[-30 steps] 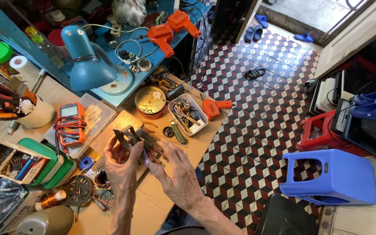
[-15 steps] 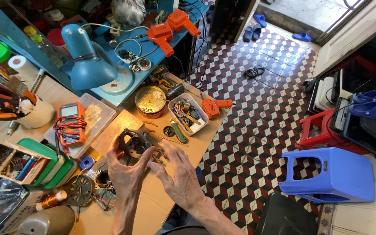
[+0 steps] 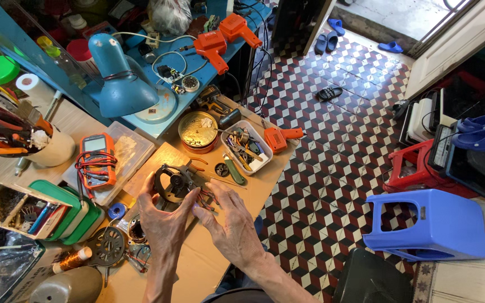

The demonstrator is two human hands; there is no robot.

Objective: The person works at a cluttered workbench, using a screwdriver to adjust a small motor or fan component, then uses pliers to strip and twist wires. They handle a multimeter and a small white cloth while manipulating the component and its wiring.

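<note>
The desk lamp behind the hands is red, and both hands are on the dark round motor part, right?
Not quite. The head view shows the lamp is blue, not red. Both the left hand and right hand are indeed on the dark round motor part.

Three orange glue guns [image 3: 211, 47], one blue desk lamp [image 3: 116, 78], one orange multimeter [image 3: 96, 160], two hands [image 3: 166, 227].

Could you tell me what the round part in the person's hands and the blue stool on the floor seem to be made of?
The round part, held by the left hand with the right hand beside it, looks like dark, dull metal with coloured wires trailing from it; it is too small to be sure. The blue stool looks like moulded plastic: even colour, smooth rounded edges, soft sheen.
</note>
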